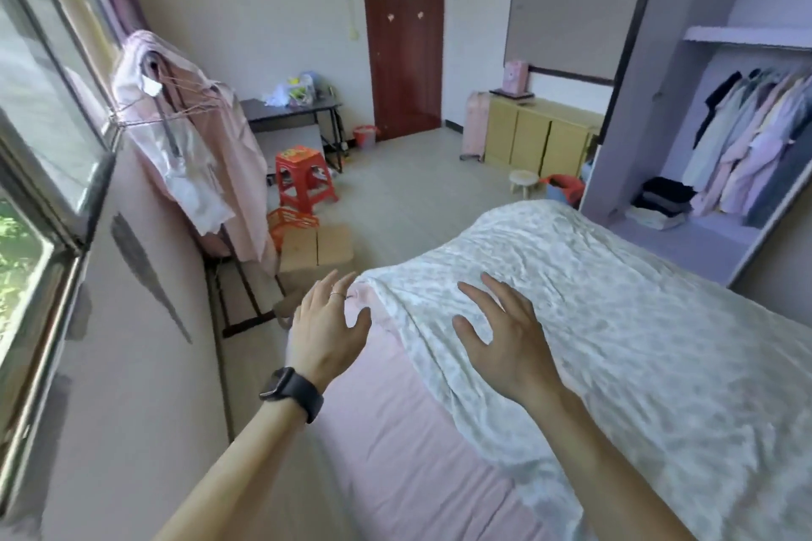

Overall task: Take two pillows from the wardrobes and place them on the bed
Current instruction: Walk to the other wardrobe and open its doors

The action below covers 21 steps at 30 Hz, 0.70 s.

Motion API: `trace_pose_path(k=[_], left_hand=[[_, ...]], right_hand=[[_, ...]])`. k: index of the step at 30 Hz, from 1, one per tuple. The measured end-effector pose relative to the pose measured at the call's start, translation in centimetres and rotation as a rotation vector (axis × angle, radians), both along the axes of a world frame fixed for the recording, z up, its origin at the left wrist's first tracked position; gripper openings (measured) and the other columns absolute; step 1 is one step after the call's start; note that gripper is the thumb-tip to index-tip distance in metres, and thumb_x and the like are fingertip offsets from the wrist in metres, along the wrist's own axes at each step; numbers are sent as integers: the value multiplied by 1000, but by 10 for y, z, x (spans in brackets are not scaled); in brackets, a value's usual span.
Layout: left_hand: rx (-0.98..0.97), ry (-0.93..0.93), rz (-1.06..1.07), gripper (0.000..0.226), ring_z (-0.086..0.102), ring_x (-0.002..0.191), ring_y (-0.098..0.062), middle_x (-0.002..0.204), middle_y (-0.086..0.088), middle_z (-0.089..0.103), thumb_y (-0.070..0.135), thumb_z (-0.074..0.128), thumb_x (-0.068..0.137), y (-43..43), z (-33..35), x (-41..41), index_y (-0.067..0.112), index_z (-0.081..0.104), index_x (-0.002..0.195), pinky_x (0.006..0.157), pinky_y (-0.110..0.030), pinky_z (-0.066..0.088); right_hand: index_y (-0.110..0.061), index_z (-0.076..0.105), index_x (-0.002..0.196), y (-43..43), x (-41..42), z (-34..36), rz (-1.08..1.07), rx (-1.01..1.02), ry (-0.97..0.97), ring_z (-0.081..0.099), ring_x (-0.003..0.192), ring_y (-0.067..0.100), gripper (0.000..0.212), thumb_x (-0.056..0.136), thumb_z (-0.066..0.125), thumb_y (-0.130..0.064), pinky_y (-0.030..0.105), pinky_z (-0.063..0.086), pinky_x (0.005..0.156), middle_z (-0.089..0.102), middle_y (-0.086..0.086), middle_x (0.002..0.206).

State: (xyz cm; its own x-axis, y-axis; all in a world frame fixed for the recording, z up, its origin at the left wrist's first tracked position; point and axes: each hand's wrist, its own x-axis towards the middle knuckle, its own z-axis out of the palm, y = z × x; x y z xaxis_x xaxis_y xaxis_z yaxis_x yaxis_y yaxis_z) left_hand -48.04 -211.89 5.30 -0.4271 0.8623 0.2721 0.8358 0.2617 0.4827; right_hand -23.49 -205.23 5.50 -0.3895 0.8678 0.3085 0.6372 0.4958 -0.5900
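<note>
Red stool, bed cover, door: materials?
Red stool: looks like moulded plastic, glossy, one-piece legs.
Bed cover: thin woven fabric, matte, creased and draping, faint mottled print.
Door: dark reddish-brown wood or wood veneer, semi-gloss; can't tell which.

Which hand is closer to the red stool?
The left hand. It hangs over the bed's pink edge, on the same side of the room as the red stool. The right hand is over the white flowery sheet, farther away.

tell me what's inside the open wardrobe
In the wardrobe, clothes hang in a row, with folded clothes stacked on its floor. No pillows show; the part past the picture's right edge is out of view.
</note>
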Motion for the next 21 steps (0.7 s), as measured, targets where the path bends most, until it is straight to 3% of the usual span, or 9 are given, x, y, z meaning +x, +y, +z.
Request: trace_pose_path(k=[10, 14, 21], left_hand=[[61, 71, 288, 61, 31, 146, -26, 156, -5, 39, 33, 60, 91, 30, 38, -146, 23, 44, 149, 119, -42, 27], [53, 97, 324, 60, 29, 147, -28, 158, -4, 38, 34, 60, 92, 63, 37, -214, 28, 42, 149, 118, -47, 27], [70, 177, 305, 52, 33, 144, -31, 153, -2, 44, 38, 58, 94, 138, 46, -364, 28, 51, 143, 113, -53, 32]], right_hand=[[-36, 57, 141, 99, -174, 19, 242, 83, 62, 35, 144, 20, 46, 96, 63, -42, 35, 31, 115, 45, -5, 155], [-43, 53, 142, 137, -249, 14, 305, 88, 10, 33, 145, 19, 46, 96, 60, -46, 37, 32, 114, 40, -10, 158], [-38, 56, 142, 221, -398, 34, 266, 181, -21, 35, 144, 28, 46, 97, 60, -45, 45, 32, 116, 43, -3, 158]])
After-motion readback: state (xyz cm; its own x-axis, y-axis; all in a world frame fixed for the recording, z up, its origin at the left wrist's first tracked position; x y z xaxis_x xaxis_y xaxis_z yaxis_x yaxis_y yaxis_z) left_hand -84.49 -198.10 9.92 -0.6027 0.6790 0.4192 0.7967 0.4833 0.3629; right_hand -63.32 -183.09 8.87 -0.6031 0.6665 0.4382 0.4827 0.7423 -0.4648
